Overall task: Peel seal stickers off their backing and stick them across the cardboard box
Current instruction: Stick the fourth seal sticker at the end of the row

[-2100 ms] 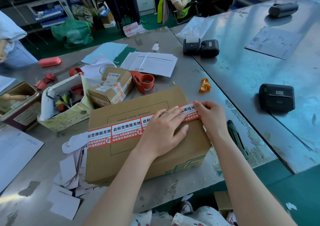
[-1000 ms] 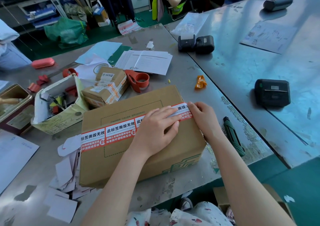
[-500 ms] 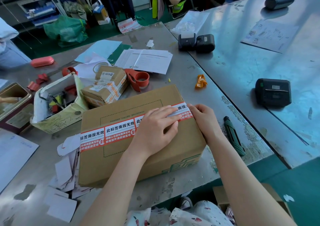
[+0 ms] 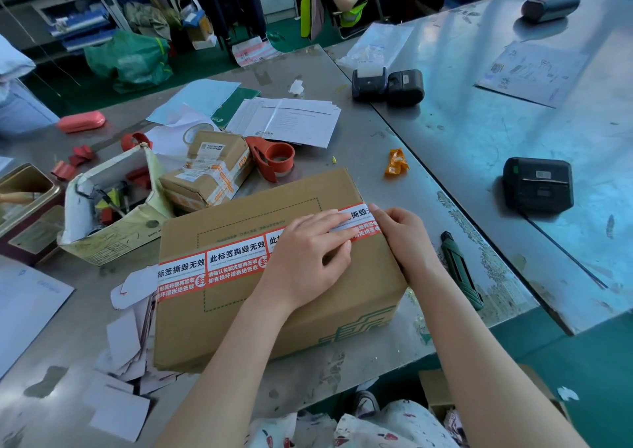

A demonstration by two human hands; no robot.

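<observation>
Nothing much had moved; left hand (image 4: 308,259) lay flat, pressing the red-and-white seal sticker (image 4: 236,262) running left-right across the brown cardboard box (image 4: 342,296); right hand (image 4: 407,238) pressed its right end.

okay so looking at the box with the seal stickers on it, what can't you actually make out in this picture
Head view only:
- Middle of the seal sticker strip: covered by the left hand.
- Strip's right end over the cardboard box edge: hidden behind the right hand.
- Box's far and right sides: face away.
- Small shipping label print: too small.
</observation>
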